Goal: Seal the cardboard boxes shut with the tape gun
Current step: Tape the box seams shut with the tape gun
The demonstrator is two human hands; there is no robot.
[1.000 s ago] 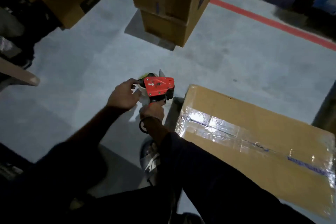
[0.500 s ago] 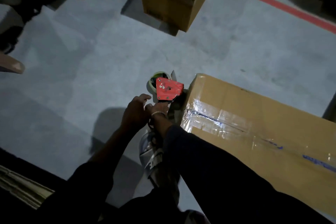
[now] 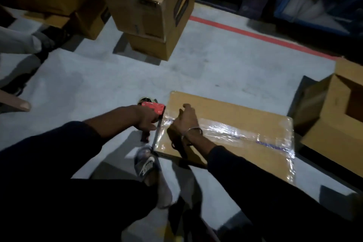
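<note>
well, left hand (image 3: 146,122) gripped tape gun (image 3: 154,108) at box's (image 3: 231,110) 9 o'clock edge, right hand (image 3: 185,122) curled, pressing tape (image 3: 225,128) – strip could've wrinkled w/ uneven pull.

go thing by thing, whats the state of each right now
tape gun: gripped by the left hand, at the near box's left edge
near box: flaps closed, clear tape along the top seam
right hand: resting on the taped end of that box
box at right: open, untaped
stacked boxes: closed, top one taped
</note>
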